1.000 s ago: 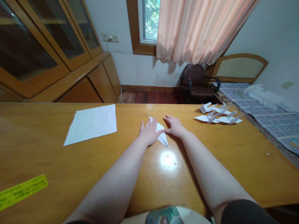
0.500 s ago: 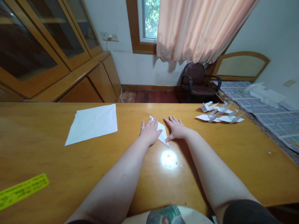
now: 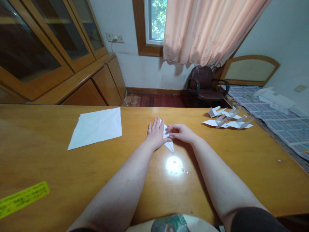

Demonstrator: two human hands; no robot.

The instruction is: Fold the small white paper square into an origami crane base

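Note:
A narrow kite-shaped piece of folded white paper [image 3: 170,147] lies on the desk in front of me, its long point toward me. My left hand [image 3: 155,135] rests flat over its left side, fingers stretched away from me and thumb across the paper. From the right, my right hand [image 3: 181,132] reaches in with bent fingers and thumb brought close together at the paper's right edge. The exact contact of those fingertips is partly hidden. Several folded paper cranes [image 3: 218,122] stand grouped near the desk's far right edge.
On the left of the wooden desk [image 3: 101,170] lies a large white paper sheet [image 3: 98,129]. A yellow label strip [image 3: 24,199] is at the near left. Beyond the desk stand a glass-door cabinet [image 3: 82,87], an armchair [image 3: 202,80] and a bed [image 3: 270,109].
My right hand has moved left onto the paper's right edge, and its spread fingers have curled in toward the thumb. My left hand still lies on the paper, its fingers shifted slightly.

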